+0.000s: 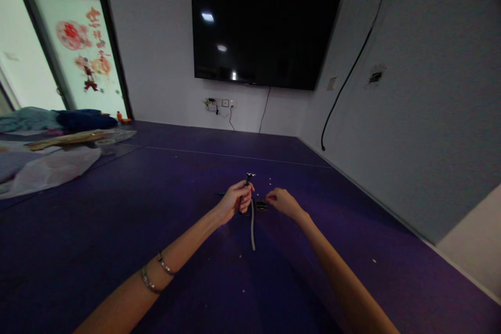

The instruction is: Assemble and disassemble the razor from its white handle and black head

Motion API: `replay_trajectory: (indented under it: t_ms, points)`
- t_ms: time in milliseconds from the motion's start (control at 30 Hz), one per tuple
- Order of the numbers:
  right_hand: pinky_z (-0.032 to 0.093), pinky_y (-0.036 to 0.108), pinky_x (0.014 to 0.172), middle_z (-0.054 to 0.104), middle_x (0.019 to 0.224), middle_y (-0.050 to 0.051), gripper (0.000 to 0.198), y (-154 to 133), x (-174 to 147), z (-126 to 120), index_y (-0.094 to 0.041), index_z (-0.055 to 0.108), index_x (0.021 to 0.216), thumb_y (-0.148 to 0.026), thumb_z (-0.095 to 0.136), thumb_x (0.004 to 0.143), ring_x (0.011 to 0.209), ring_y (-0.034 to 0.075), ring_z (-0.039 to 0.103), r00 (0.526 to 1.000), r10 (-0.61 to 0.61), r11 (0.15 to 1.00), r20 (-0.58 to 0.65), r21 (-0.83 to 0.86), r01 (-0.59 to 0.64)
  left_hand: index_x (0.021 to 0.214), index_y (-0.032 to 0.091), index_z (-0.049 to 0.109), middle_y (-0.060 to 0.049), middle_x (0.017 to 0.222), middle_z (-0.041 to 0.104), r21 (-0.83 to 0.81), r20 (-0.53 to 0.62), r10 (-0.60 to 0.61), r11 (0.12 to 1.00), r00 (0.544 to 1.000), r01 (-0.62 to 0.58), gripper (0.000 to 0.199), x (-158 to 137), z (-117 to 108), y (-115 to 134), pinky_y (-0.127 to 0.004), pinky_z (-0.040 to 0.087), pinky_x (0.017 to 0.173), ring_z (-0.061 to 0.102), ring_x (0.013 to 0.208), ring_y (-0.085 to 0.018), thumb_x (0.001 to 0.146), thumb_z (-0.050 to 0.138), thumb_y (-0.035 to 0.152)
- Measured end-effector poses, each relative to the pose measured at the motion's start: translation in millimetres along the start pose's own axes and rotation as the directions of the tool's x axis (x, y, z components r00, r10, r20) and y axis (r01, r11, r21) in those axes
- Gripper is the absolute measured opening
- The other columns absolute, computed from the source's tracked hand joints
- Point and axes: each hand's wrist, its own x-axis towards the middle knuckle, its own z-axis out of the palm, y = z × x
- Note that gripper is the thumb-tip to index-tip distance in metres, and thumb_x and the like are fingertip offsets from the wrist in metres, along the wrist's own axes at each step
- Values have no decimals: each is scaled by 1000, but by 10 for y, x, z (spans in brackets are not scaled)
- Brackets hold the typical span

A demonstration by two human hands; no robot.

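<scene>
My left hand (235,202) is closed around a dark-handled tool (248,180) with a small shiny crosswise head, which points up and away from me. Just to its right, a small black block-like object (261,205) lies on the purple floor. My right hand (282,202) is beside that block with fingertips pinched together; what is between them, if anything, is too small to make out. A short length of pale grey cable or tube (252,229) lies on the floor between my hands. Part of a thin teal stick (221,193) shows behind my left hand.
Small white bits (270,181) are scattered over the floor. On the left lie clear plastic sheeting (55,169) and folded cloths (84,120). A television (266,36) hangs on the far wall above sockets. At the right, a black cable (348,77) dangles down the wall.
</scene>
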Motion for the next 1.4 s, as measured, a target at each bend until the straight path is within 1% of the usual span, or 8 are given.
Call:
replay_trajectory:
  t_ms: [133,467,667,933,1000,1100,1233,1400]
  points:
    - [41,22,77,66,95,5,25,31,63,132,-22,70,93,-25,49,79,88,15,60,998,-54,999,30,-6,54,81,17,49,8,52,35,-9,12,-9,1000,1000,9,17,-10,13,6,-16,27,32,32,35,-4,78,55,32]
    - [42,21,74,65,94,3,24,46,144,249,-24,70,95,-29,52,79,85,14,60,993,-46,998,113,-28,49,79,17,48,8,50,36,-11,-16,-37,999,999,36,20,-7,39,12,-16,26,32,32,34,-4,76,59,34]
    - [41,21,70,63,94,3,20,-7,115,259,-24,69,90,-28,54,77,83,14,59,998,10,999,59,-51,-7,79,17,49,8,51,36,-13,-24,-33,999,999,33,19,-6,25,-2,-16,26,32,31,34,-3,77,58,33]
    - [41,21,70,63,95,3,17,-34,96,254,-22,68,84,-26,55,74,84,14,59,1000,29,999,5,-18,-29,78,17,49,8,50,36,-29,-20,-40,999,999,39,19,-5,36,20,-16,26,32,31,34,-4,75,59,33]
    - [41,22,72,65,95,4,18,-31,94,225,-21,69,84,-25,55,73,84,15,60,1000,26,999,-18,23,-25,78,17,49,8,50,35,-28,-29,-42,999,999,41,20,-3,38,22,-15,26,32,31,34,-3,75,60,33]
    - [42,22,72,69,86,4,20,-33,97,165,-19,70,84,-22,54,72,80,15,62,999,3,991,-32,135,2,78,17,49,8,50,35,-27,-42,-42,999,998,41,21,-5,44,27,-16,26,32,31,33,-3,74,60,34]
    - [45,22,63,70,73,4,23,-65,85,71,-14,71,80,-20,49,72,68,16,63,998,-19,950,-53,312,34,78,17,49,8,51,35,-33,-66,-47,998,997,45,19,-19,52,33,-16,25,33,31,34,-3,75,59,32]
    - [48,23,59,71,73,7,27,-123,43,-61,-11,71,85,-19,50,71,65,17,65,995,22,894,-97,448,24,78,17,48,8,51,34,-30,-115,-52,998,992,49,17,-37,43,30,-16,25,33,30,34,-3,77,57,32]
